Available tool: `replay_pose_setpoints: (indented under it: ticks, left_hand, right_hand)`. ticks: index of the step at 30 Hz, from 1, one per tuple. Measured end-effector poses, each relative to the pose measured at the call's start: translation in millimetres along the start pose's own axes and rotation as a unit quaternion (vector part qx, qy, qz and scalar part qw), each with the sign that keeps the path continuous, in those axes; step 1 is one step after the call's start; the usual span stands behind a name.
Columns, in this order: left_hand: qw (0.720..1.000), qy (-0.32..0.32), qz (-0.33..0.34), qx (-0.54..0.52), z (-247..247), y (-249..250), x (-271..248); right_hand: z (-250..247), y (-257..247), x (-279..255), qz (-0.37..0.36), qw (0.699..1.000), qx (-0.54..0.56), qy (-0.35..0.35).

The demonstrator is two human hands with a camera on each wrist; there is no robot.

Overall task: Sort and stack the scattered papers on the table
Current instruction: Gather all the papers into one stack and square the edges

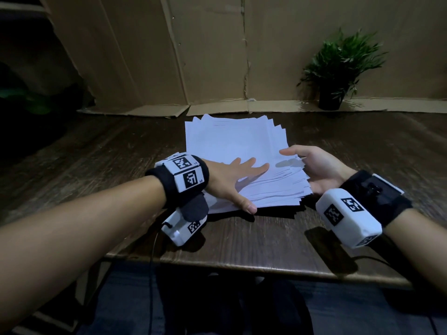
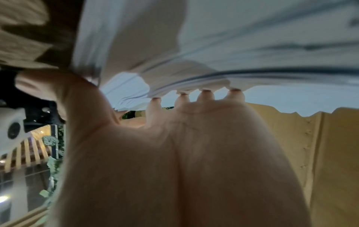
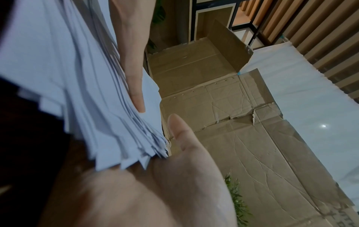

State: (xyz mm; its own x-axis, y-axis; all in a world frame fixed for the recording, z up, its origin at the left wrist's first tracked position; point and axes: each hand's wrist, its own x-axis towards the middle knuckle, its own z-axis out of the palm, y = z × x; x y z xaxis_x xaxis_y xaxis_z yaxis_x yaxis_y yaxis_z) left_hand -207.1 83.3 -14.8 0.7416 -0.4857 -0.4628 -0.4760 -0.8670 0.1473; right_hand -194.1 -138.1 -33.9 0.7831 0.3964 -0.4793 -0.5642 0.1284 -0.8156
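Note:
A fanned pile of white papers point(image 1: 232, 141) lies in the middle of the dark wooden table point(image 1: 254, 240). My left hand point(image 1: 242, 180) lies flat on the pile's near left part, fingers spread and straight, thumb at the near edge. In the left wrist view its fingertips point(image 2: 204, 95) press the sheets point(image 2: 252, 38). My right hand point(image 1: 321, 170) cups the pile's right edge, palm turned towards it. Its thumb point(image 3: 180, 132) stands straight, just off the top sheet. Its fingers are hidden under the upper sheets, and the paper corners point(image 3: 126, 159) rest on its palm.
A potted green plant point(image 1: 338, 68) stands at the back right. Flattened cardboard point(image 1: 217, 56) lines the wall behind and laps onto the table's far side. The table's near edge point(image 1: 242, 265) runs just below my wrists. Bare wood shows left and right of the pile.

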Motion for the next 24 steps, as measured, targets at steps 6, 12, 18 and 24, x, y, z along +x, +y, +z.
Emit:
replay_pose_setpoints:
  ticks: [6,12,18,24]
  left_hand:
    - [0.998,-0.013,0.014,-0.057,-9,-9,2]
    - [1.000,-0.012,-0.010,0.018,-2,-1,9]
    - [1.000,-0.001,-0.019,0.008,-6,2,7]
    - [0.993,0.084,-0.026,-0.076,-2,2,-26]
  right_hand:
    - [-1,-1,1,-0.005,1.000,-0.004,0.026]
    - [-1,2,6,0.009,0.999,-0.028,0.013]
    - [-3,-1,9,0.014,0.999,-0.044,0.020]
    - [-2,-1,11,0.011,0.996,-0.073,0.048]
